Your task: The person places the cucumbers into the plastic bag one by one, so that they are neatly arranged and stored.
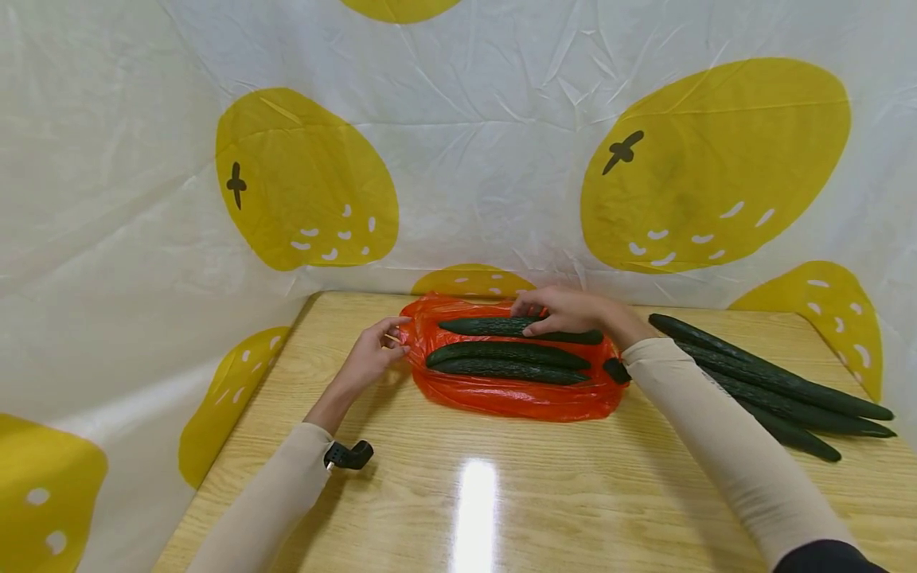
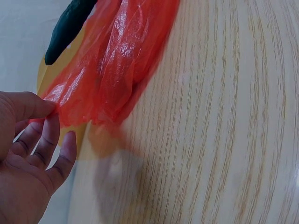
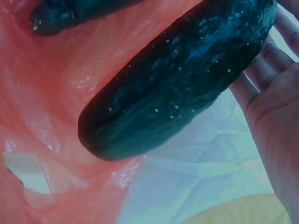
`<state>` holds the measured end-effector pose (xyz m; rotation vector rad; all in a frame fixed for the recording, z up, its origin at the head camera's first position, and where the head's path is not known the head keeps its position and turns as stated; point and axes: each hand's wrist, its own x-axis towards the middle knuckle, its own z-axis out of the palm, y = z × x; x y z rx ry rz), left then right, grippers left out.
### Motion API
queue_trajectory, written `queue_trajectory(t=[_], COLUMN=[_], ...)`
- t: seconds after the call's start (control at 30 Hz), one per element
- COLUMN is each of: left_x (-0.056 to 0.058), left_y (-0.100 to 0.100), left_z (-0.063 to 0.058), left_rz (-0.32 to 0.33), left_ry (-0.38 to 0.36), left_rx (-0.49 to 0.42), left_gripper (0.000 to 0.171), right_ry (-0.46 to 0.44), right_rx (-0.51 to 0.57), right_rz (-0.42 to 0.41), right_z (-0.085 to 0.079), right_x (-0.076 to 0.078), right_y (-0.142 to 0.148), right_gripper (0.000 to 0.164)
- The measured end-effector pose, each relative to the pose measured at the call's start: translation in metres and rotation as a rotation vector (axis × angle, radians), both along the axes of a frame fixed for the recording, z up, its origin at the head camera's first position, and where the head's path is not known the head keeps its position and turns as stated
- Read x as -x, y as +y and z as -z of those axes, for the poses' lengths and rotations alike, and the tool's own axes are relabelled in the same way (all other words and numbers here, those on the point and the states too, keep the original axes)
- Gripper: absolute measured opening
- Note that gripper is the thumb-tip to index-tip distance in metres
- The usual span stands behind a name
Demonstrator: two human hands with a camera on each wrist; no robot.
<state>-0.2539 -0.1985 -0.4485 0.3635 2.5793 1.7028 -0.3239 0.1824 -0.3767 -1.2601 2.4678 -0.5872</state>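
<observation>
A red plastic bag (image 1: 494,400) lies spread on the table with two dark green cucumbers (image 1: 509,352) side by side on it. My left hand (image 1: 368,354) pinches the bag's left edge between thumb and index finger, its other fingers loosely bent, as the left wrist view shows. Over the bag's far part, my right hand (image 1: 573,309) grips a third cucumber (image 1: 476,325) from above, near its middle. That cucumber (image 3: 163,98) fills much of the right wrist view, its rounded end over the red plastic.
Several long cucumbers (image 1: 781,390) lie together on the wooden table (image 1: 401,509) at the right, partly behind my right forearm. A white sheet (image 1: 487,199) printed with yellow fruit hangs behind the table and along its left side.
</observation>
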Motion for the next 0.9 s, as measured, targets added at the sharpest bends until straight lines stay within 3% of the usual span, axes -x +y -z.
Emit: queue_trajectory(t=[0.23, 0.53, 0.9], left_x=[-0.020, -0.022, -0.021], left_y=[0.010, 0.011, 0.012], left_z=[-0.033, -0.035, -0.036], left_rz=[0.023, 0.015, 0.013], left_ry=[-0.037, -0.048, -0.049], left_rx=[-0.005, 0.004, 0.010], left_gripper=[0.051, 0.051, 0.051], right_ry=[-0.004, -0.031, 0.001], right_rx=[-0.002, -0.006, -0.022], right_rz=[0.020, 0.029, 0.017], right_z=[0.008, 0.018, 0.029], right_x=[0.003, 0.009, 0.012], right_y=[-0.008, -0.016, -0.026], right_gripper=[0.037, 0.037, 0.035])
